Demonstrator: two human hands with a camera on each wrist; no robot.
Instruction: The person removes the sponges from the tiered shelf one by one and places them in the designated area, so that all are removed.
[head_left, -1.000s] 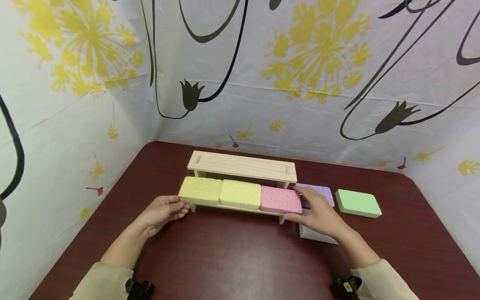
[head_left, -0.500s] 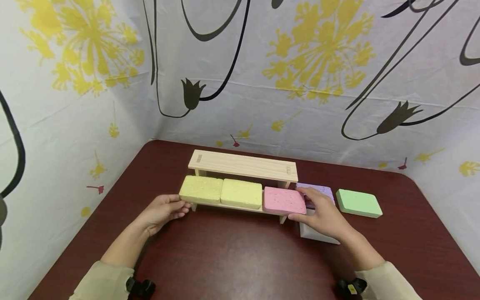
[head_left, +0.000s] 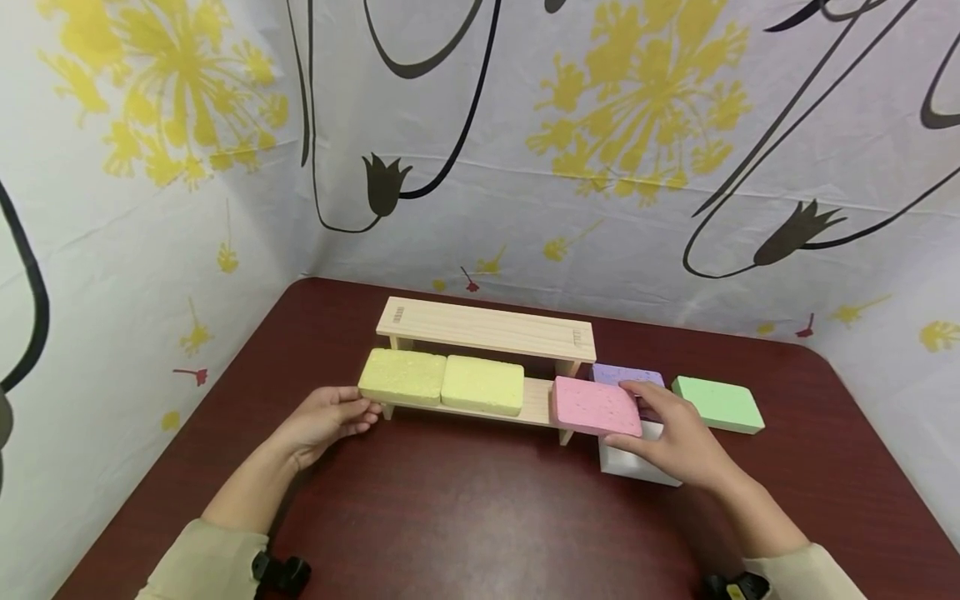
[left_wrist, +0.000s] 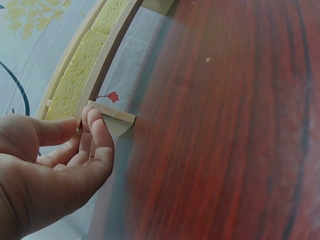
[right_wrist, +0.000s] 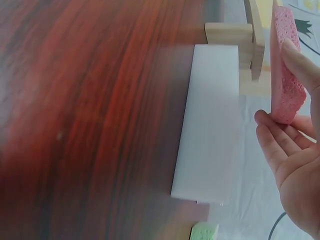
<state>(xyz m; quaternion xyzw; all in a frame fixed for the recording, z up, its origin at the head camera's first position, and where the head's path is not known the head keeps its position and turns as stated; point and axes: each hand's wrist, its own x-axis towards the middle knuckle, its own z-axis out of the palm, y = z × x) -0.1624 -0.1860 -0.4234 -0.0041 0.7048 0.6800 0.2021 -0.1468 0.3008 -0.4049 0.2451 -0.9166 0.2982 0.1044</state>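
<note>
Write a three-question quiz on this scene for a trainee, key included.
1. Which hand holds the pink sponge?
2. True or false: the two yellow sponges are stacked one on top of the other.
3. Fill in the blank: the green sponge lies on the ____.

Key:
1. The right hand.
2. False; they lie side by side on the front wooden shelf.
3. Table.

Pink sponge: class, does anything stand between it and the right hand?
Nothing visible does. The right hand grips the pink sponge directly, thumb and fingers on it. The white block and purple sponge are nearby, but neither comes between them.
</note>
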